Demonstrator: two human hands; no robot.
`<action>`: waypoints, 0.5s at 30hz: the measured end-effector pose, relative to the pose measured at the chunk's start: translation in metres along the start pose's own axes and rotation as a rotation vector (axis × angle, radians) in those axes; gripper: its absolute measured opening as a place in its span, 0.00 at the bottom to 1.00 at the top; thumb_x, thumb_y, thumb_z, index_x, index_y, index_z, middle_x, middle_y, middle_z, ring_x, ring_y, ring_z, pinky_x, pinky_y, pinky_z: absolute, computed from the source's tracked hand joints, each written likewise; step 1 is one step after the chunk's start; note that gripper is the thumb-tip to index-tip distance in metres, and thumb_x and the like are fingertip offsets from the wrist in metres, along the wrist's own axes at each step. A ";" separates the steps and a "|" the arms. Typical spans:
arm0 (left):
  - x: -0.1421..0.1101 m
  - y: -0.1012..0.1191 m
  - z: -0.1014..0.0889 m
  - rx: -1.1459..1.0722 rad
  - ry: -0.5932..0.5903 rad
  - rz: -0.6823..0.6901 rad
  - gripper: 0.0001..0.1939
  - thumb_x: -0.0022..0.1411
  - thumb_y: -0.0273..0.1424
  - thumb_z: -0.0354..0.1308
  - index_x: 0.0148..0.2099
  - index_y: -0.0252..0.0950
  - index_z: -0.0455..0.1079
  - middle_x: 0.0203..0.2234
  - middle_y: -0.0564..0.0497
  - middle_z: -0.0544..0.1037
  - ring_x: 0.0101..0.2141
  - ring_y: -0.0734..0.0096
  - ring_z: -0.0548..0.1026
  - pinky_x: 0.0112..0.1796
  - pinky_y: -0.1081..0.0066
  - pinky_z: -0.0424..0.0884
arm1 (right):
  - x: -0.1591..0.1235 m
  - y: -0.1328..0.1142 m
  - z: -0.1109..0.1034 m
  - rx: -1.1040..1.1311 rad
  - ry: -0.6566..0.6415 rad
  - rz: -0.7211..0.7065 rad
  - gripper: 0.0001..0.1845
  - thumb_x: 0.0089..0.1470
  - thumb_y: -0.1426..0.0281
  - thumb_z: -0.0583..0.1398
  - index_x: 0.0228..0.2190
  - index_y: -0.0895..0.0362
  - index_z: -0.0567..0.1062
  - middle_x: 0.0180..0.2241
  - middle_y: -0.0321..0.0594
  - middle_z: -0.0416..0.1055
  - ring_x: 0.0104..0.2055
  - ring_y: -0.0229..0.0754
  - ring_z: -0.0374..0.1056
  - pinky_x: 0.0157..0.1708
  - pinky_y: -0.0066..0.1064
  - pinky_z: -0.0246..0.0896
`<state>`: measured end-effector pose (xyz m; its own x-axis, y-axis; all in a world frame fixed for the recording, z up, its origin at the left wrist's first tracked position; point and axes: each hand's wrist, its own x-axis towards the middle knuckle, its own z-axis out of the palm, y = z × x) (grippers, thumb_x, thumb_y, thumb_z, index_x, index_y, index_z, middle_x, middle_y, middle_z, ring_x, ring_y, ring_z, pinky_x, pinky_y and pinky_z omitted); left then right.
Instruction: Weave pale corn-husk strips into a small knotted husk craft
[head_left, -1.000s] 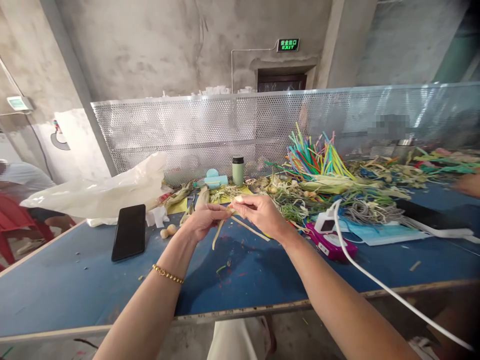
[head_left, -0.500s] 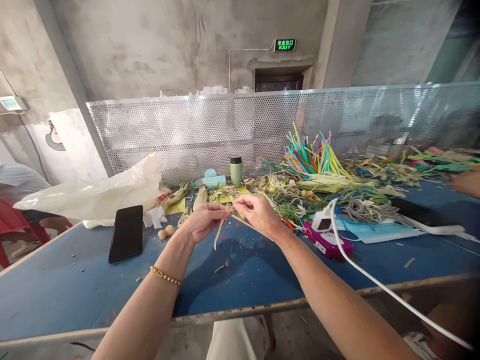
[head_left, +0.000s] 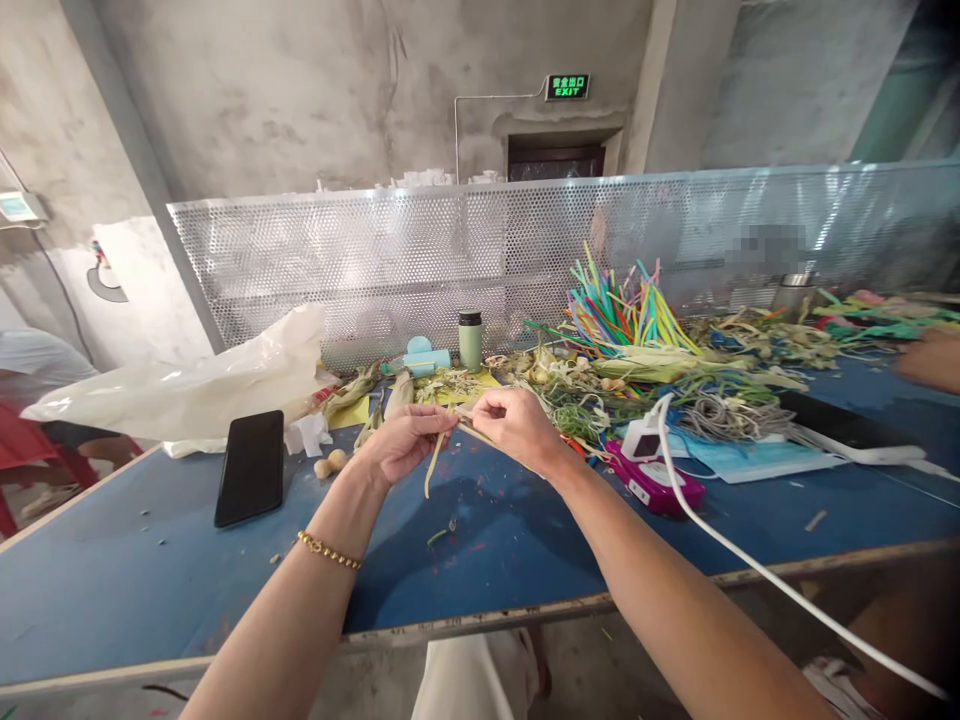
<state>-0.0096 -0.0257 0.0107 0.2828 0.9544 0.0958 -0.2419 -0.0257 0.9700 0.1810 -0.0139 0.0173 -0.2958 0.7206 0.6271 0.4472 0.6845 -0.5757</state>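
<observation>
Relative to the green bottle [head_left: 470, 341]: 2 hands, left [head_left: 409, 440] and right [head_left: 517, 425], pinch pale strips [head_left: 433, 465] in front. Right of it, colourful stems [head_left: 622, 310]; its contents are hidden

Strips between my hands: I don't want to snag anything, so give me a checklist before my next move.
1. Left hand and right hand pinching the pale strips: ok.
2. Crossing point of the strips secured: cannot tell, the fingers hide it.
3. Black phone apart from the left forearm: ok, it lies to its left.
4. White cable off the right forearm: ok, it runs to its right.
5. Blue tabletop free of scraps below the hands: not ok, a green scrap lies there.
</observation>
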 end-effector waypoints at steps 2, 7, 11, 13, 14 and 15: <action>0.000 0.000 0.000 0.013 0.012 0.002 0.14 0.47 0.27 0.75 0.24 0.32 0.70 0.18 0.52 0.73 0.21 0.79 0.69 0.26 0.76 0.65 | 0.000 0.000 -0.001 -0.026 0.015 0.017 0.12 0.46 0.71 0.60 0.15 0.56 0.65 0.17 0.33 0.64 0.23 0.35 0.56 0.25 0.29 0.47; -0.001 0.000 0.002 0.029 0.037 -0.030 0.13 0.44 0.27 0.75 0.24 0.31 0.72 0.18 0.51 0.73 0.21 0.77 0.69 0.26 0.74 0.66 | 0.001 0.001 -0.001 -0.127 0.040 0.015 0.11 0.46 0.74 0.60 0.16 0.56 0.66 0.18 0.34 0.65 0.23 0.35 0.57 0.26 0.29 0.47; 0.000 -0.001 0.003 0.033 0.039 -0.024 0.14 0.43 0.27 0.76 0.23 0.31 0.72 0.17 0.51 0.73 0.20 0.76 0.69 0.27 0.72 0.67 | 0.000 0.002 0.000 -0.167 0.034 -0.046 0.11 0.47 0.75 0.60 0.16 0.56 0.66 0.18 0.34 0.65 0.24 0.35 0.56 0.26 0.29 0.47; 0.000 -0.001 0.002 0.035 0.035 -0.033 0.14 0.43 0.28 0.76 0.23 0.31 0.73 0.17 0.51 0.73 0.20 0.76 0.70 0.26 0.72 0.68 | 0.000 0.002 0.000 -0.177 0.029 -0.069 0.12 0.47 0.75 0.59 0.16 0.56 0.66 0.19 0.34 0.65 0.24 0.35 0.56 0.26 0.28 0.47; 0.000 -0.002 0.002 0.034 0.034 -0.039 0.14 0.43 0.28 0.76 0.23 0.31 0.73 0.17 0.50 0.73 0.20 0.75 0.70 0.26 0.71 0.68 | 0.000 0.003 0.000 -0.181 0.028 -0.082 0.12 0.47 0.76 0.59 0.16 0.56 0.65 0.19 0.34 0.64 0.24 0.35 0.56 0.26 0.28 0.47; 0.000 -0.002 0.002 0.031 0.037 -0.041 0.14 0.42 0.29 0.76 0.23 0.31 0.73 0.17 0.50 0.73 0.20 0.75 0.70 0.26 0.71 0.68 | 0.000 0.003 0.000 -0.183 0.026 -0.094 0.12 0.47 0.76 0.59 0.16 0.56 0.65 0.19 0.34 0.64 0.24 0.35 0.55 0.26 0.28 0.47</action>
<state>-0.0075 -0.0260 0.0096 0.2576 0.9651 0.0480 -0.2017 0.0051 0.9794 0.1820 -0.0118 0.0158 -0.3227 0.6497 0.6883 0.5654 0.7155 -0.4103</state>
